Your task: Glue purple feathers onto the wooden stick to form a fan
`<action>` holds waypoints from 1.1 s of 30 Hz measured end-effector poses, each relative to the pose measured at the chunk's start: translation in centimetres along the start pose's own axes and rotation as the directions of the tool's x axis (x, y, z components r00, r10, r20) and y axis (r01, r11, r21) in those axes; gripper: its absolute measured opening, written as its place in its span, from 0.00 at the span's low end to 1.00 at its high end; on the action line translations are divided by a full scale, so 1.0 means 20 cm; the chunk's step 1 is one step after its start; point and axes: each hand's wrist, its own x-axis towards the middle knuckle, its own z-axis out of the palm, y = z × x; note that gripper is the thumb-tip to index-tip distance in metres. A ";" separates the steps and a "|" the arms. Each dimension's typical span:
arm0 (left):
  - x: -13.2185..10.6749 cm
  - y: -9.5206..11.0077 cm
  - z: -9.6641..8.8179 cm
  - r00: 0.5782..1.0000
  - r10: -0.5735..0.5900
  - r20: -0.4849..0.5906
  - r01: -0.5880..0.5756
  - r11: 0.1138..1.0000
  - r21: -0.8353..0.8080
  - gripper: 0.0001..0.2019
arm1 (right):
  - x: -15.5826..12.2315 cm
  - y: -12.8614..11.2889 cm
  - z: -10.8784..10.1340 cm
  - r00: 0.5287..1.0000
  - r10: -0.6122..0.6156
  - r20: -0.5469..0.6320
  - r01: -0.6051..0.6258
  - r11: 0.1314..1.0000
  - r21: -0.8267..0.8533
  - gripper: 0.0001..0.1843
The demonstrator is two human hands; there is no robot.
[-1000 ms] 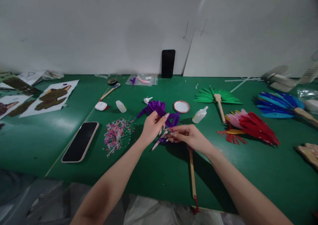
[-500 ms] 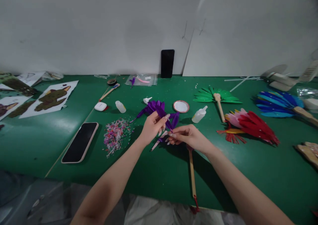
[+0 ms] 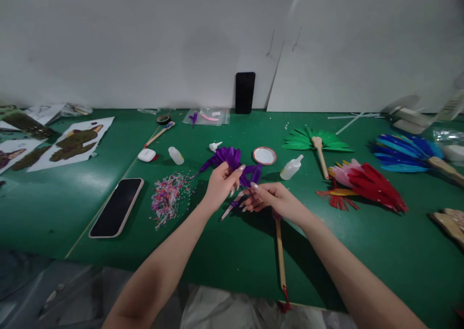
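Note:
Between my hands is a purple feather [image 3: 245, 179]. My left hand [image 3: 220, 184] pinches it near its upper part, thumb against the fingers. My right hand [image 3: 273, 196] is closed at the quill end, fingertips pressed together. Just beyond the left hand lies a heap of purple feathers [image 3: 227, 154]. A pale pink slim tool [image 3: 229, 211] rests on the table under the hands; its kind is unclear. Below my right hand, a wooden handle [image 3: 280, 251] with a red cord points toward me, its upper end partly hidden by the hand.
A glue bottle [image 3: 290, 168], a lid with white contents [image 3: 264, 156] and a small white bottle [image 3: 176, 156] stand nearby. Left are colourful chips [image 3: 169, 197] and a phone [image 3: 118, 208]. Green [image 3: 317, 142], red [image 3: 377, 186] and blue [image 3: 406, 152] feather fans lie right. Another phone [image 3: 245, 93] leans on the wall.
The fingers of my right hand have shifted slightly up along the feather, with the thumb a little higher. My left hand has barely moved.

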 end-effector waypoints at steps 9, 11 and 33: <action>0.00 -0.01 0.00 0.998 0.001 -0.063 0.003 0.998 0.059 0.13 | 0.02 0.04 0.02 0.977 -0.103 -0.189 0.078 0.988 -0.135 0.18; -0.01 -0.01 0.01 0.997 0.006 -0.081 0.001 0.997 0.081 0.13 | 0.02 0.06 0.02 0.959 -0.159 -0.232 0.111 0.972 -0.208 0.13; -0.03 -0.01 0.04 0.995 -0.006 -0.101 0.012 0.998 0.062 0.12 | -0.01 0.02 0.03 0.896 -0.443 -0.037 0.053 0.190 -0.980 0.09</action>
